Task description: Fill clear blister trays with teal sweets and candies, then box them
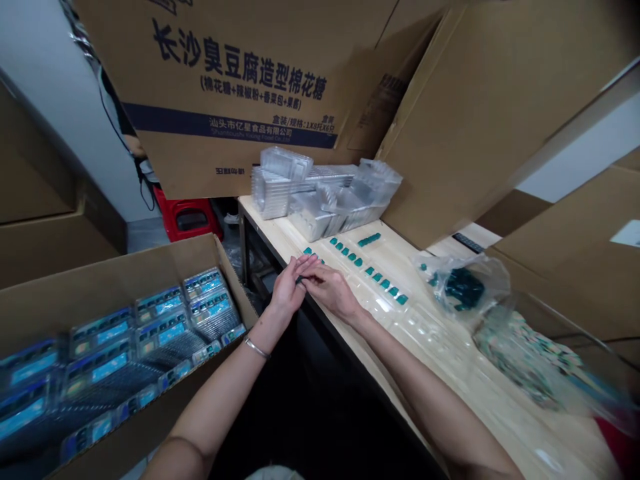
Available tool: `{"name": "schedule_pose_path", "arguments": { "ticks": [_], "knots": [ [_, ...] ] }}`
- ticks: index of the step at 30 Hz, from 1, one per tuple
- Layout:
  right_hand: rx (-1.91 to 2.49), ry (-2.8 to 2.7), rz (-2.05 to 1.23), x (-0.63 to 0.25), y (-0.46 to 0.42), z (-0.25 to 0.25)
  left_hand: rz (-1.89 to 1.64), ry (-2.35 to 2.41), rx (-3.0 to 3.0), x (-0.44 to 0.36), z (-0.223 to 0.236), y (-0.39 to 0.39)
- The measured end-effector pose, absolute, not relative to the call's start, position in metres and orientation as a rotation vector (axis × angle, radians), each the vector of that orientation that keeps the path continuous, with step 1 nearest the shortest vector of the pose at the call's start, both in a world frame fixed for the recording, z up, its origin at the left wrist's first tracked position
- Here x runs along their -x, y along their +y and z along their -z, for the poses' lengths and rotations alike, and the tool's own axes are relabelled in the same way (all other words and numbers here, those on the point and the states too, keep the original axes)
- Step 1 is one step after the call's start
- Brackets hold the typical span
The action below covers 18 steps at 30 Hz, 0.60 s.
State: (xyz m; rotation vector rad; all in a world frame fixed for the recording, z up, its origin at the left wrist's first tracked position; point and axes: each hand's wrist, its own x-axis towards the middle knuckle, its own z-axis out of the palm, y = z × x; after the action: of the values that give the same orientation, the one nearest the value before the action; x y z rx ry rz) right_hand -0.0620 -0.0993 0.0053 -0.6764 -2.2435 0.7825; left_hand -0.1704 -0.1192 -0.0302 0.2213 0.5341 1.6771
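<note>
Watching from beside the desk, I see the left hand and the right hand brought together over its edge, fingertips meeting, with a small teal piece showing between them; it is too small to tell whether either hand really grips it. A silver bangle circles the left wrist. Just beyond the hands, more teal pieces sit in rows on a clear plastic tray lying on the desk. Stacked clear trays stand further along against a printed cardboard carton, and a plastic bag of teal pieces lies to the right. Beside the left arm, an open box holds blue blister packs. A red stool stands past the desk's near end.
</note>
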Motion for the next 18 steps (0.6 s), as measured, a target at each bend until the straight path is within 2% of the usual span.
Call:
{"name": "schedule_pose_path", "arguments": {
  "ticks": [5,10,18],
  "knots": [
    [0.908,-1.969,-1.014,0.042,-0.093,-0.015,-1.651,0.782,-0.593,0.165,0.026,-0.142],
    [0.944,-1.733,-1.291,0.026,-0.096,-0.021,-1.701,1.118,-0.965,0.156,0.028,-0.151],
    [0.937,-1.656,-1.313,0.019,-0.107,-0.026,-1.696,1.167,-1.017,0.148,0.019,-0.151]
  ]
}}
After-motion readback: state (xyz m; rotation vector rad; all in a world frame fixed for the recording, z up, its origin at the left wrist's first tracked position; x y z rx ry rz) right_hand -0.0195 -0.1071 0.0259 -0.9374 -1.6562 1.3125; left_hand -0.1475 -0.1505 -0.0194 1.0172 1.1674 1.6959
